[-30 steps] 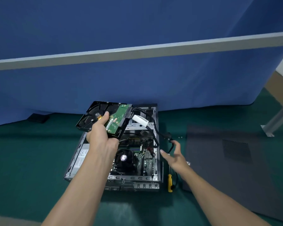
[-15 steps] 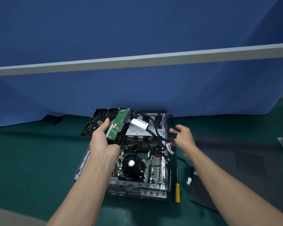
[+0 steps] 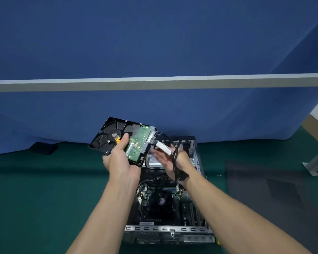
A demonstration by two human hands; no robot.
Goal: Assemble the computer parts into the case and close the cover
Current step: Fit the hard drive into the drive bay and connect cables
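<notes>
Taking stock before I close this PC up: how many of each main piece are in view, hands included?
hard drive: 1
computer case: 1
cover panel: 1
hands: 2, left hand and right hand
Total: 5

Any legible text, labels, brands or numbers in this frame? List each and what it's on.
None can be read.
pale sticker strip on the circuit board of the hard drive: too blurred to read.
white cable tag: no legible marking.
computer case, rear panel: nothing legible, any marks too small.
</notes>
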